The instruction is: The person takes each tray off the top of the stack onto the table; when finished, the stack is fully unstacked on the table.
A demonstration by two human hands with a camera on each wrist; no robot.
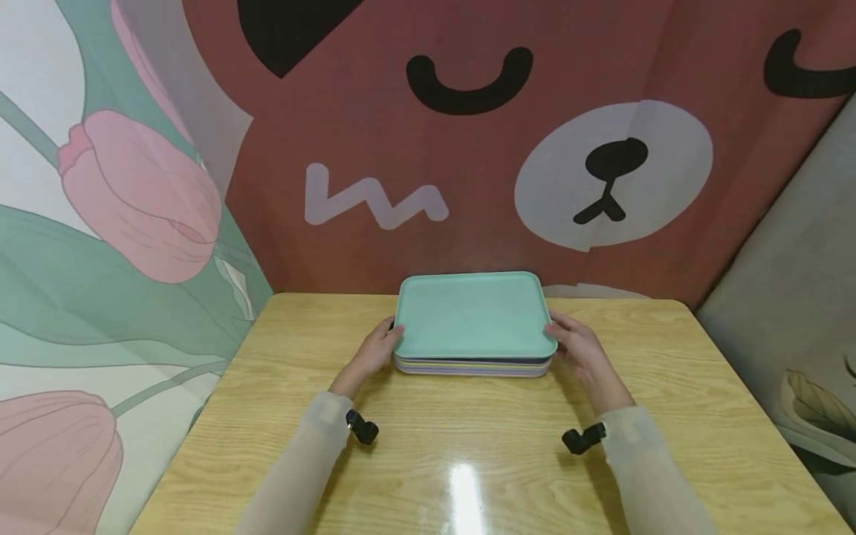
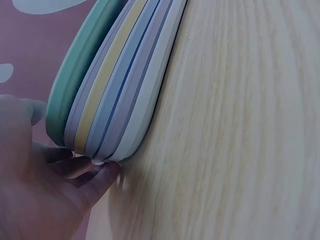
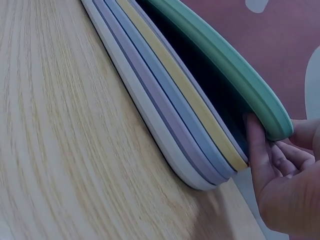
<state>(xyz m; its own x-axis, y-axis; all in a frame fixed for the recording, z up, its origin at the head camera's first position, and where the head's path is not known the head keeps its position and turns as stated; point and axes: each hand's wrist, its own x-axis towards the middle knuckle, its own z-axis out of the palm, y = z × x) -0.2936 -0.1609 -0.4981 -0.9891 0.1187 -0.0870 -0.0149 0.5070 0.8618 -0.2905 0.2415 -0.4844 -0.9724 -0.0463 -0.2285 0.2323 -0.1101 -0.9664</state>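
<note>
Left hand (image 1: 374, 352), right hand (image 1: 583, 352) — grip narrow, holding green tray (image 1: 473, 316), left fingertips (image 2: 109, 173) touching stacked trays (image 1: 473, 368)

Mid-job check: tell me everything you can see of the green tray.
The green tray is a shallow, smooth, plastic-looking rectangle with rounded corners and a low raised rim, its bare inside facing up. It tops a stack of trays, slightly tilted: a dark gap shows beneath its right end, while its left end sits close. The left hand has its thumb at one short side; the right hand grips the other, fingers underneath.
</note>
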